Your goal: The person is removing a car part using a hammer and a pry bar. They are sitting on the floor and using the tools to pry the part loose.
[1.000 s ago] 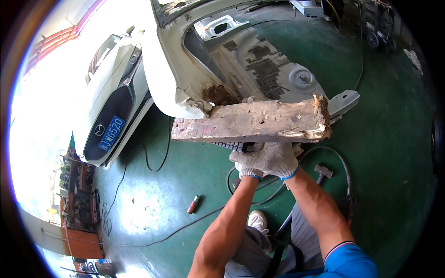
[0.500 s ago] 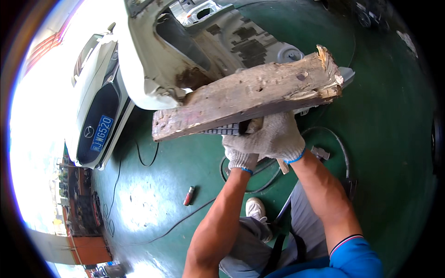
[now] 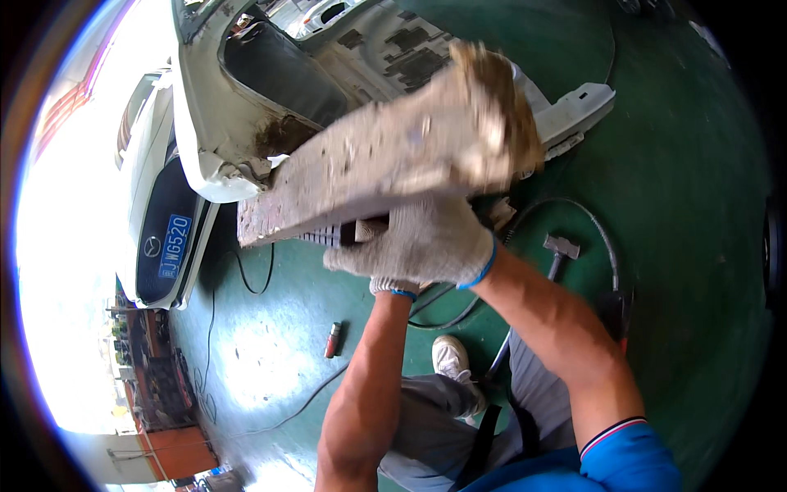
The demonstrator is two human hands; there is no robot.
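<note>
A thick, rough wooden beam (image 3: 369, 152) with a splintered end is raised in front of me, tilted, its right end higher and blurred by motion. My right hand (image 3: 426, 242), in a grey knit glove with a blue cuff, is closed under the beam's underside and bears it up. My left hand (image 3: 393, 285), gloved alike, is mostly hidden behind the right; what it grips cannot be made out. A dark ridged block (image 3: 321, 236) shows below the beam beside the hands. The beam's left part overlaps the lower corner of a damaged, rusty white car body (image 3: 217, 156).
A white car (image 3: 168, 238) stands at the left. A hammer (image 3: 561, 248) is near my right forearm, beside a black hose (image 3: 607, 238). A red cylinder (image 3: 332, 340) and cables lie on the green floor (image 3: 279, 369). A white body panel (image 3: 574, 115) is beyond the beam.
The beam and both gloved hands have shifted left in view. The beam's right end has swung up and tilts more steeply. The hammer now shows more fully.
</note>
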